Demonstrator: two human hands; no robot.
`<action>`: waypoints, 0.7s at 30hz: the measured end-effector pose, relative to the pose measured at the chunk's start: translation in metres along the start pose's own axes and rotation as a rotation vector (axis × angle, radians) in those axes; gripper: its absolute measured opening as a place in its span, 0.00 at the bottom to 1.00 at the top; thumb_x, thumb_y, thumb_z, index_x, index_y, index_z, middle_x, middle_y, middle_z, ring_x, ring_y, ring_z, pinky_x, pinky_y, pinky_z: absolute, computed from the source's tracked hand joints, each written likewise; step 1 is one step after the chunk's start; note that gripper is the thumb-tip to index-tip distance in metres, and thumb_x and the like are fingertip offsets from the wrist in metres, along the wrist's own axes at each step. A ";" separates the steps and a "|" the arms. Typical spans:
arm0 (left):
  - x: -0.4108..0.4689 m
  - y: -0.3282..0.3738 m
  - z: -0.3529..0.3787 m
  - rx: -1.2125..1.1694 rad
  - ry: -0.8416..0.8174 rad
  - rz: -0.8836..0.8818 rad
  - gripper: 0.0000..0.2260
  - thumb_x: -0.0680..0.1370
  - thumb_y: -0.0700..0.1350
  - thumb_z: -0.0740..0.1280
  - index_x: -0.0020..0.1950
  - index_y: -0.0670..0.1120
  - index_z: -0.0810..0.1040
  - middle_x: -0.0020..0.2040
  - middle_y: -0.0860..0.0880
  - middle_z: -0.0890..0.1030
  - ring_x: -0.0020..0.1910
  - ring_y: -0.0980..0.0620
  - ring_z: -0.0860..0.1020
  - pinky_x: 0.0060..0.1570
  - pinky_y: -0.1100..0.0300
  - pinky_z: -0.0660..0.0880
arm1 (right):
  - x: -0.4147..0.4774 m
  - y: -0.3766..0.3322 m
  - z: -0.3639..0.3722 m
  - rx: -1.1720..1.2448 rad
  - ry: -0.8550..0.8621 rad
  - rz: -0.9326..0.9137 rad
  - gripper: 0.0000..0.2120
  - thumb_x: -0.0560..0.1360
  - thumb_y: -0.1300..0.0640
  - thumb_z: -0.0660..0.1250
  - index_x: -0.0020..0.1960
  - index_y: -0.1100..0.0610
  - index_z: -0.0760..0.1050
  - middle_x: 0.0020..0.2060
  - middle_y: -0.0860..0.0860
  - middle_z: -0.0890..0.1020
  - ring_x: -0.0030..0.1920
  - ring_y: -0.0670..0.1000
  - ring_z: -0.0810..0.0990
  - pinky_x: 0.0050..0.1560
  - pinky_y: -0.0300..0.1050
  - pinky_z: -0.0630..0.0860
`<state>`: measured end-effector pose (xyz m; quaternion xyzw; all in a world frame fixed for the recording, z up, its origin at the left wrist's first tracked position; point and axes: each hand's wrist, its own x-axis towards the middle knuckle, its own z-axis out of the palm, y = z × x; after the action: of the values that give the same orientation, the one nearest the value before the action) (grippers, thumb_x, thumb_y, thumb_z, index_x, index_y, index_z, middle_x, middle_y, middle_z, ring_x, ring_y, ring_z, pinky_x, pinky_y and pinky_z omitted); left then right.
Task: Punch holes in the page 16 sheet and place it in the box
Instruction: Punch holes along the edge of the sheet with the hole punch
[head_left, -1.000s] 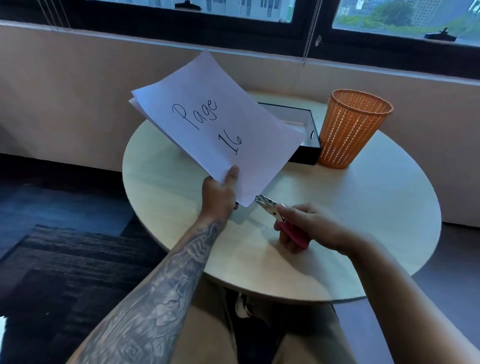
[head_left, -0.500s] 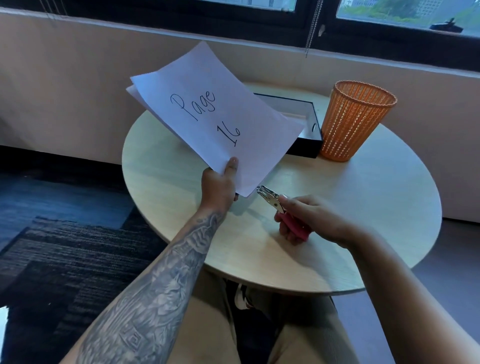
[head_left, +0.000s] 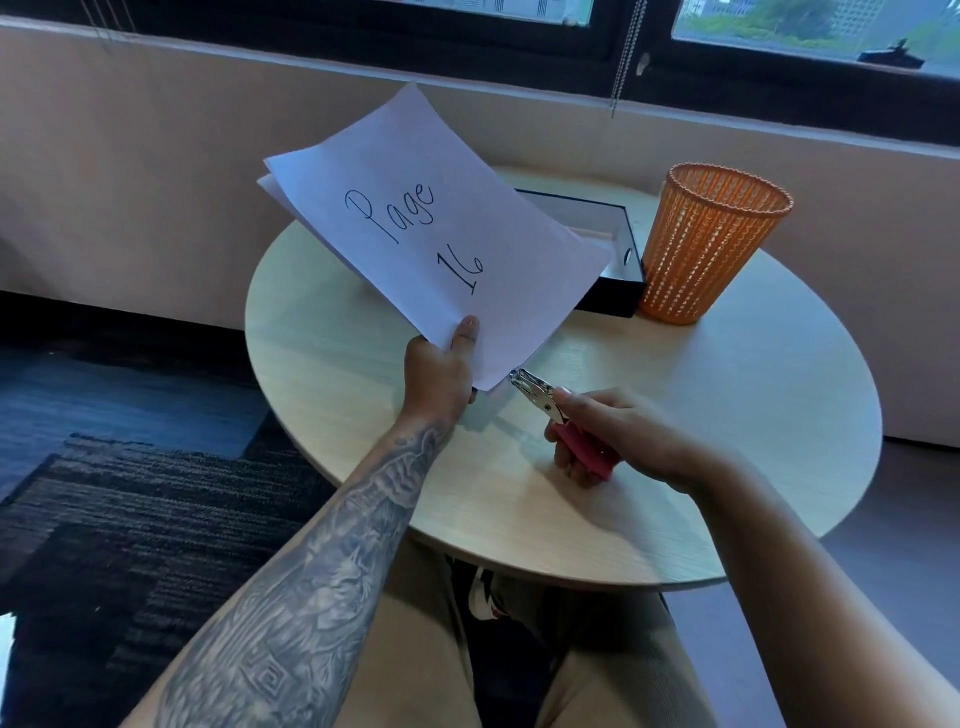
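Observation:
My left hand (head_left: 441, 371) holds up a white sheet (head_left: 415, 239) marked "Page 16" by its near edge, tilted above the round table; a second sheet's edge shows behind it. My right hand (head_left: 613, 434) grips a hole punch (head_left: 540, 392) with pink handles and a metal head. The punch's jaws touch the sheet's near corner. A shallow black box (head_left: 621, 296) with a pale inside lies behind the sheet, partly hidden by it.
An orange mesh basket (head_left: 711, 244) stands right of the box on the pale wooden round table (head_left: 727, 415). A wall and window run behind the table. Dark carpet lies at the left. My knees are under the table's near edge.
The punch's head has moved up and left until it meets the sheet's near corner. The sheet stays held up in my left hand.

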<state>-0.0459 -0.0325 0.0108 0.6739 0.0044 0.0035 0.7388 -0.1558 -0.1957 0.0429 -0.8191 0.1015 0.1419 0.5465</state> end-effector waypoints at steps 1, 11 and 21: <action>-0.001 0.001 0.000 0.001 -0.002 0.000 0.13 0.80 0.49 0.69 0.37 0.49 0.74 0.31 0.51 0.76 0.19 0.60 0.71 0.26 0.58 0.72 | 0.000 0.000 0.000 0.002 0.000 0.001 0.28 0.83 0.44 0.57 0.54 0.71 0.77 0.38 0.61 0.83 0.31 0.54 0.81 0.31 0.44 0.79; -0.005 0.006 0.000 -0.003 -0.003 -0.014 0.15 0.80 0.48 0.68 0.35 0.48 0.71 0.31 0.51 0.72 0.19 0.59 0.69 0.29 0.57 0.71 | -0.003 -0.002 -0.001 -0.005 -0.009 -0.016 0.28 0.83 0.43 0.56 0.55 0.71 0.76 0.40 0.61 0.84 0.32 0.52 0.82 0.30 0.42 0.77; -0.006 0.004 0.000 0.014 -0.028 -0.009 0.15 0.81 0.48 0.68 0.36 0.47 0.73 0.31 0.48 0.74 0.27 0.48 0.72 0.28 0.57 0.70 | -0.003 -0.002 -0.001 -0.021 -0.025 -0.012 0.29 0.83 0.43 0.56 0.55 0.71 0.76 0.40 0.61 0.84 0.32 0.53 0.81 0.31 0.43 0.78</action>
<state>-0.0522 -0.0320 0.0147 0.6792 -0.0030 -0.0092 0.7339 -0.1583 -0.1955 0.0456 -0.8235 0.0881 0.1500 0.5400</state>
